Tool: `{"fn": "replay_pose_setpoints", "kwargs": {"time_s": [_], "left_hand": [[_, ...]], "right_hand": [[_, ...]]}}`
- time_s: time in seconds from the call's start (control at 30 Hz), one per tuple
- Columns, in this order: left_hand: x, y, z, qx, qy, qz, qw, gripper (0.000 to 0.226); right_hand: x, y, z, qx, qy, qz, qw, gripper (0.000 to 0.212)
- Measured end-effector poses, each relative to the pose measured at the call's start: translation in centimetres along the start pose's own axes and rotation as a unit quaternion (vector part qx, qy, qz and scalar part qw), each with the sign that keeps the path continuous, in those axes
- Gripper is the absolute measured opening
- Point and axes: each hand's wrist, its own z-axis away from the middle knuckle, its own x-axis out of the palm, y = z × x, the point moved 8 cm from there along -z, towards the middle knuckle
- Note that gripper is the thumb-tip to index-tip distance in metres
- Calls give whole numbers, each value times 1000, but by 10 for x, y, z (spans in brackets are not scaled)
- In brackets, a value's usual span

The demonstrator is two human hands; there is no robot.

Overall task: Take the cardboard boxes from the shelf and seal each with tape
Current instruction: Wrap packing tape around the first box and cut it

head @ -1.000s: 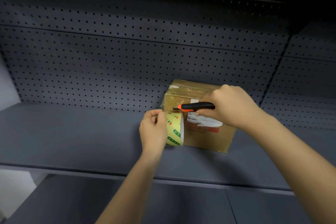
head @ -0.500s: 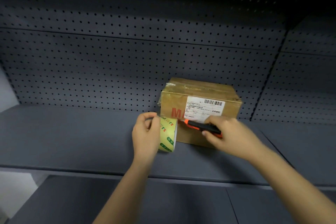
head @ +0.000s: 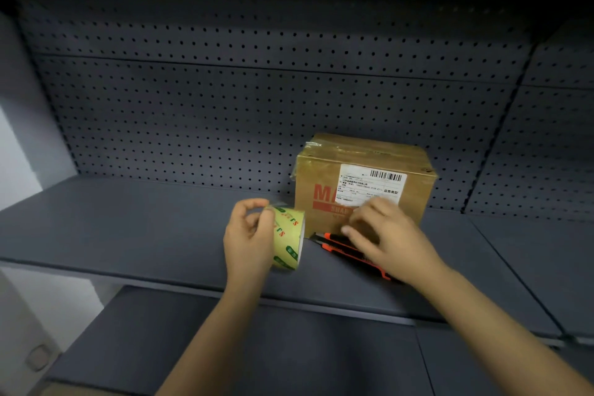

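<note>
A cardboard box point(head: 363, 180) sits on the grey shelf point(head: 128, 228) against the pegboard, with glossy tape across its top (sealing looks nearly done). The left hand point(head: 249, 235) grips the tape roll point(head: 289, 235). The right hand point(head: 392, 241) has its fingers spread loosely over an orange knife point(head: 337, 243), gripping nothing.

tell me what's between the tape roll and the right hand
The front end of an orange-and-black utility knife, lying on the shelf; the head view shows it.

Blurred and covered parts
Right of centre, the blurred right hand point(head: 395, 244) hides part of the knife point(head: 337, 246); the label point(head: 369, 185) text is unreadable.
</note>
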Motion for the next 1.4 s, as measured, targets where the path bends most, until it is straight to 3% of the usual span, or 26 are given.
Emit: {"fn": "replay_pose_setpoints", "kwargs": {"time_s": [0.07,0.17,0.37,0.53,0.67,0.77,0.83,0.93,1.0,1.1,1.27,1.33,1.4], "left_hand": [[-1,2,0,3,5,-5,1000,11],[-4,6,-1,15,8,-10,1000,10],[-2,3,-18,25,-26,-10,999,8],[-5,-2,-41,36,-84,3,996,9],[-8,-2,-60,70,-157,-1,985,10],[-14,-3,-73,81,-190,6,978,12],[-19,-4,-80,89,-209,16,974,11],[-25,-7,-87,101,-236,17,966,8],[-26,-8,-91,105,-252,17,962,9],[-26,-7,-92,115,-269,16,956,15],[-23,-4,-95,122,-278,17,953,18],[-22,-7,-97,118,-290,5,950,11],[-20,-9,-97,131,-315,-12,940,20]], "right_hand": [[-29,-14,-20,-38,130,24,990,27],[-44,-25,-57,-54,192,57,978,26],[-16,-17,-80,-31,153,36,987,29],[-12,-16,-76,-3,116,57,992,56],[-14,-65,-72,17,219,-35,975,25],[25,-81,-87,128,126,-145,973,23],[53,-77,-90,212,49,-230,949,24],[68,-78,-91,243,20,-277,930,12],[68,-80,-92,241,33,-285,927,3],[67,-84,-93,236,42,-277,930,6],[57,-96,-98,222,67,-168,958,11],[54,-97,-99,231,79,-153,958,9],[53,-95,-98,236,85,-135,959,9]]}}
